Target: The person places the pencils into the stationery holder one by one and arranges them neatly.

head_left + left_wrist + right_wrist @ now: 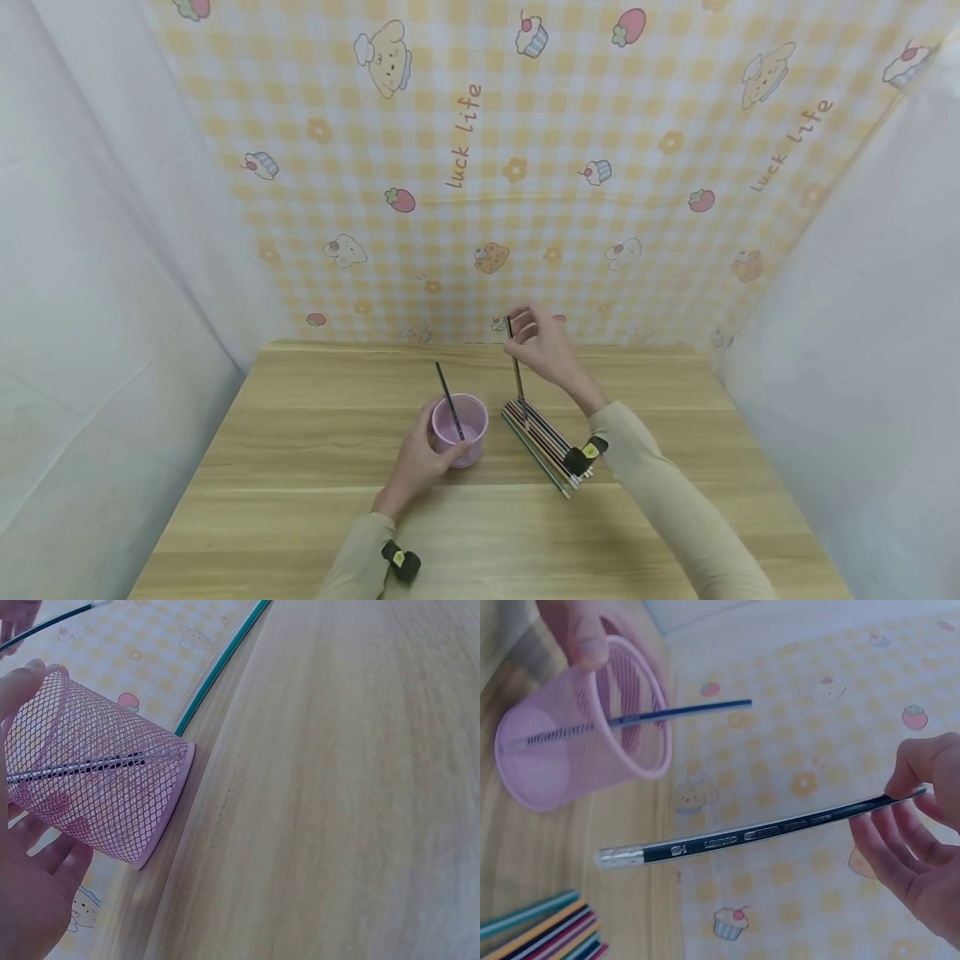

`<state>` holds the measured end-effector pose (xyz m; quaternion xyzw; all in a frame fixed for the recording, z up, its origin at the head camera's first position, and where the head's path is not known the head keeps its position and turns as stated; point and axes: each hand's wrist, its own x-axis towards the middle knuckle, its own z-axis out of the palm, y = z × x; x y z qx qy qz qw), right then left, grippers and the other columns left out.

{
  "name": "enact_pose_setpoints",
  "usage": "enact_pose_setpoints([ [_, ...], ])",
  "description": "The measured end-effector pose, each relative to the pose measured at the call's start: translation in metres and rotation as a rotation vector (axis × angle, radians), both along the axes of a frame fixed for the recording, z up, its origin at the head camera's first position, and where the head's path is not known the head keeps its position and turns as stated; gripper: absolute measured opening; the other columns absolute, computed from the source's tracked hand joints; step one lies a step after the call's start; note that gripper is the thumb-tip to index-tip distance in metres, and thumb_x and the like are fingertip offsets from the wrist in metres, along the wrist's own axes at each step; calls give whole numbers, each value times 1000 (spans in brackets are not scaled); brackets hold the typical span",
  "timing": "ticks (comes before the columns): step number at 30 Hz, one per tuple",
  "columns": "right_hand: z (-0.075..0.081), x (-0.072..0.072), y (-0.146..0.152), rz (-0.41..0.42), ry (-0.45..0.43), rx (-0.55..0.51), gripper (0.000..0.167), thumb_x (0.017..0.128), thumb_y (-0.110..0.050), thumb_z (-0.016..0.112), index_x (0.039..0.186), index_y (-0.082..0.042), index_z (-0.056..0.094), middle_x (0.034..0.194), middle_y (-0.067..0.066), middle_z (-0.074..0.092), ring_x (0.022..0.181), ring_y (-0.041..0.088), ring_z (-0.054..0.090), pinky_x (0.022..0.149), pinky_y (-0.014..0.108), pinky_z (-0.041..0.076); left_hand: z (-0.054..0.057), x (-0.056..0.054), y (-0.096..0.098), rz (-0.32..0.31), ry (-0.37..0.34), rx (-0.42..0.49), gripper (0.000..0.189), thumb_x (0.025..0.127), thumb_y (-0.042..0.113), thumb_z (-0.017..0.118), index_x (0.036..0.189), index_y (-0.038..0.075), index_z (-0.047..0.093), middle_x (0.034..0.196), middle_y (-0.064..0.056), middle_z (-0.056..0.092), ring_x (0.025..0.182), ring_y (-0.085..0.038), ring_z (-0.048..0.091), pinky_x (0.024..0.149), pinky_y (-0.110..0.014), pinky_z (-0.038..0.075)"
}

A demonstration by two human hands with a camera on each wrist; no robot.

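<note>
My left hand (420, 458) grips a pink mesh pencil cup (112, 765) that stands upright on the table, thumb at the near side and fingers around the far side. One dark pencil (682, 712) leans inside the cup, its upper end sticking out over the rim. Between thumb and fingertips, my right hand (546, 346) pinches a black pencil (765, 831) near its upper end. That pencil hangs down, eraser end lowest, above the pile of pencils (547, 442) to the right of the cup. In the right wrist view its silver ferrule and printed lettering show.
Several pencils lie side by side on the wooden table (300, 467), with a green pencil (536, 454) along their left side. A yellow checked cloth (525, 125) hangs behind the table. White curtains (90, 250) stand at both sides.
</note>
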<state>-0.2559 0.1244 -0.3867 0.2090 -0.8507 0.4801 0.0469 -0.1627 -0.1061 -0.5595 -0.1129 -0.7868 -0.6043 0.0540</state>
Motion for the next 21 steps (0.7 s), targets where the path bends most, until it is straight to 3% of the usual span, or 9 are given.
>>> enact_pose_setpoints([
  [10, 2, 8, -27, -33, 104, -277, 42, 81, 9, 64, 121, 1, 55, 101, 18, 63, 83, 25, 66, 66, 20, 60, 0, 0, 0, 6, 8, -5, 88, 77, 22, 88, 151, 13, 41, 144, -15, 55, 132, -34, 56, 113, -47, 48],
  [21, -37, 13, -57, 37, 154, -213, 42, 80, 7, 65, 121, 0, 57, 99, 16, 66, 82, 25, 69, 67, 25, 63, -1, -1, -1, -4, 45, 14, 88, 78, 22, 88, 151, 10, 40, 143, -16, 56, 129, -34, 57, 111, -49, 49],
])
